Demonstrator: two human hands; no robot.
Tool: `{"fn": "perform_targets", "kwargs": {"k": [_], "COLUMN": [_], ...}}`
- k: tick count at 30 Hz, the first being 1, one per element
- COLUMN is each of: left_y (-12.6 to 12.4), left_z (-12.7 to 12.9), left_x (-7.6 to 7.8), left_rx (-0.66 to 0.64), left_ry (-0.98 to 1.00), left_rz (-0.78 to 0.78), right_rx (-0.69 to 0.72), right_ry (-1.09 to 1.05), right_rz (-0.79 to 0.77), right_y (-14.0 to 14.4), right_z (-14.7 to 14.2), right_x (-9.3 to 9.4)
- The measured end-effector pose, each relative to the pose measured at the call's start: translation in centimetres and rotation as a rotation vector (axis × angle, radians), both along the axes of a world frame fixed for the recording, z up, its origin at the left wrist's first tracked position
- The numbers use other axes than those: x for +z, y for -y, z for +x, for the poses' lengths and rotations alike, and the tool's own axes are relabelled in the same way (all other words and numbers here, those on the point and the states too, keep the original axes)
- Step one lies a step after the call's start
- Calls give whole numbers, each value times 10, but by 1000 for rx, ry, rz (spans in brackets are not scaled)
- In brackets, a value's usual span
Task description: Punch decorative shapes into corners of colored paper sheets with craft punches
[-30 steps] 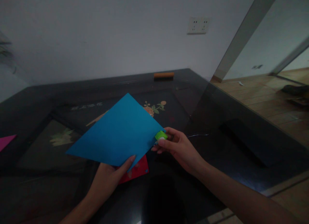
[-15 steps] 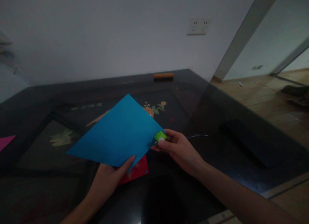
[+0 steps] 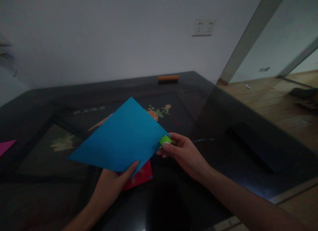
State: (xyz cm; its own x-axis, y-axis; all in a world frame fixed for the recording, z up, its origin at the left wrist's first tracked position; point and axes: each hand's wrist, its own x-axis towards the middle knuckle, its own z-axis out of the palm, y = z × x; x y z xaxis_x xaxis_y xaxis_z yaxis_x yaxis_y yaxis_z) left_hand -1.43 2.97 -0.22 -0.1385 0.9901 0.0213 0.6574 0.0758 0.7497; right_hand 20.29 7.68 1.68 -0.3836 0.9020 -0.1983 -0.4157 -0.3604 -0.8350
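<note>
A blue square sheet of paper (image 3: 121, 138) is held up at a slant, one corner toward the wall. My left hand (image 3: 115, 183) is closed on its near edge, thumb on top and the other fingers hidden beneath. At the right corner of the sheet, my right hand (image 3: 182, 153) grips a small green paper punch (image 3: 165, 140) set over the paper, thumb against its white part. Partly under the blue sheet lies a red piece of paper (image 3: 142, 176) with paler shapes on it and a tiny blue spot near its corner.
The dark glossy tabletop (image 3: 211, 198) has floral pictures on it. An orange-brown roll (image 3: 168, 78) lies at the back by the wall. A dark flat object (image 3: 258, 146) rests on the right, and a pink paper corner (image 3: 7, 146) shows at the left edge.
Both hands, the blue paper and the green punch stay in nearly the same place. My right thumb and the punch shift only very slightly.
</note>
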Motion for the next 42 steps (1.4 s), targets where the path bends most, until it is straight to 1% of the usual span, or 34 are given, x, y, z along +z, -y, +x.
{"fn": "perform_targets", "kwargs": {"k": [5,9,13,17,22,31,37,42], "left_y": [0,1,1,1,1,5,5,5], "left_z": [2,6,4,1,2,9,10,11], "left_x": [2,5,5,2,0,1,1,3], "left_rx": [-8,28,-37,35,35,102,119,99], "left_ry": [36,43,42,0,11,37,54,78], "left_rz": [-21,-3,-53,9,10,26,54,13], "right_rx": [1,5,5,0,4,3,-1,-9], "right_ry": [39,46,56,53,52,59,53,66], "right_rz": [39,47,55,45,48,40,38,33], "right_y": [0,0,0,0,0,1,0,0], "right_z": [1,0,0,0,1,0,0,1], "right_x": [1,0,1,1,2,1,0,-1]}}
